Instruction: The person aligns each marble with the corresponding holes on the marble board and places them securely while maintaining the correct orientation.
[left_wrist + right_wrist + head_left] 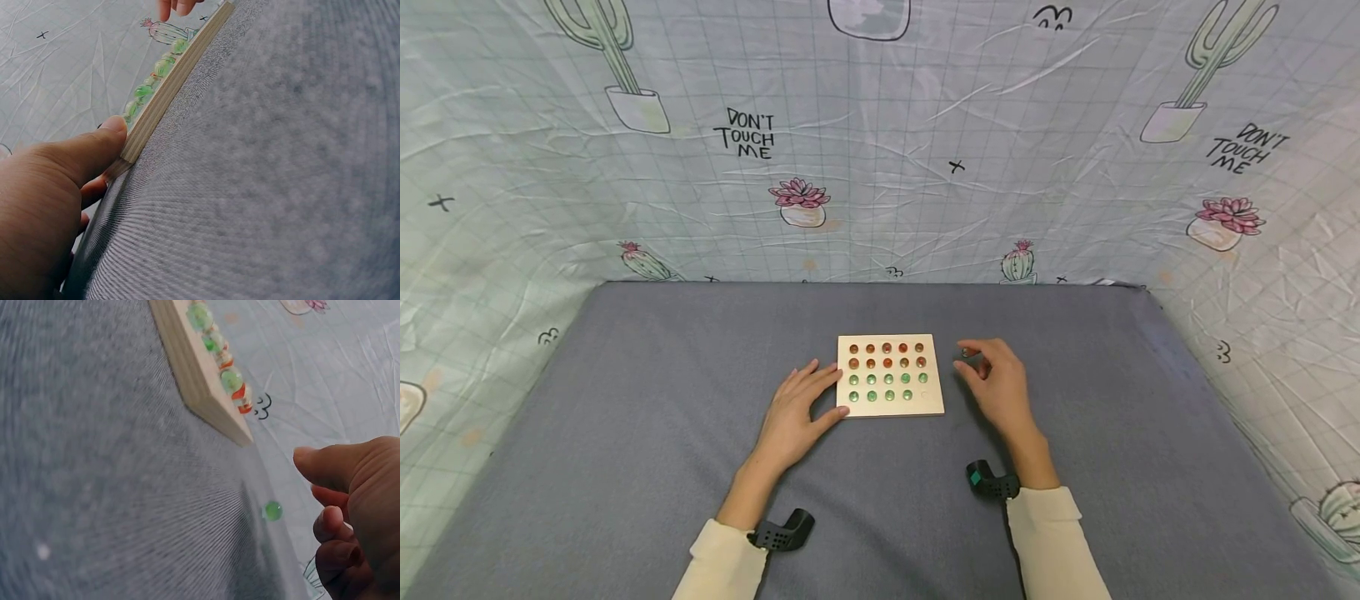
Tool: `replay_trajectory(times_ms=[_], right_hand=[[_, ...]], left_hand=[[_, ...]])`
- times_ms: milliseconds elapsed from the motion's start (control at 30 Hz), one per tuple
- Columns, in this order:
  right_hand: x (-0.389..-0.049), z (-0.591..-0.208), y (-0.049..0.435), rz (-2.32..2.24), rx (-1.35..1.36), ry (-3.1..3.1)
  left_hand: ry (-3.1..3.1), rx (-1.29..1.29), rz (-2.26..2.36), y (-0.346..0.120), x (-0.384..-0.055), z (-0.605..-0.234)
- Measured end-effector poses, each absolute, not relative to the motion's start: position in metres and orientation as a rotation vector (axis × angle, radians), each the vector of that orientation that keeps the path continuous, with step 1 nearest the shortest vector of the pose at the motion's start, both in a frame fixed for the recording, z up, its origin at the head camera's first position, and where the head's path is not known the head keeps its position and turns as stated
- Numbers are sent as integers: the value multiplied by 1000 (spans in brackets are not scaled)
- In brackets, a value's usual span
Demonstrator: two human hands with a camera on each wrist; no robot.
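A pale wooden board [891, 408] lies on the cloth-covered table, carrying rows of marbles. The two far rows hold orange-red marbles [887, 347], the two near rows green marbles [888, 379]; the near right hollow [925, 396] is bare. My left hand [792, 421] rests spread at the board's left side, its thumb touching the near left corner and a fingertip at the left edge. Right of the board, my right hand [1000, 387] reaches over a loose green marble [272, 510] on the cloth. Thumb and forefinger stand apart around it, not visibly touching it.
Grey cloth [700, 350] covers the table around the board. A patterned fabric backdrop [880, 167] rises behind and at both sides. Each wrist wears a black camera mount [784, 530].
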State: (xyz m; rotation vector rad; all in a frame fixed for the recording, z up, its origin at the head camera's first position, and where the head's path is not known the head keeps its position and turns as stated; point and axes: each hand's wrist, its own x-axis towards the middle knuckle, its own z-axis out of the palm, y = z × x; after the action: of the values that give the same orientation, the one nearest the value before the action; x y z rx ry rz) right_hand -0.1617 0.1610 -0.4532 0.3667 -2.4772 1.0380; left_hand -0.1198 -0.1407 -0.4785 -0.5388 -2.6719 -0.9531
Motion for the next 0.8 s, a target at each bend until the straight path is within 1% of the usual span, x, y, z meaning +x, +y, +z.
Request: replay_trajectory(times_ms=[400,800], right_hand=[[-165,-469,167,1027,228,-2589],[-166,-475,169,1016,196,-2603]], left_hand=[[-2666,-546,-966,-141,-121,-476],[-2679,-537,-964,-141,-120,-477]])
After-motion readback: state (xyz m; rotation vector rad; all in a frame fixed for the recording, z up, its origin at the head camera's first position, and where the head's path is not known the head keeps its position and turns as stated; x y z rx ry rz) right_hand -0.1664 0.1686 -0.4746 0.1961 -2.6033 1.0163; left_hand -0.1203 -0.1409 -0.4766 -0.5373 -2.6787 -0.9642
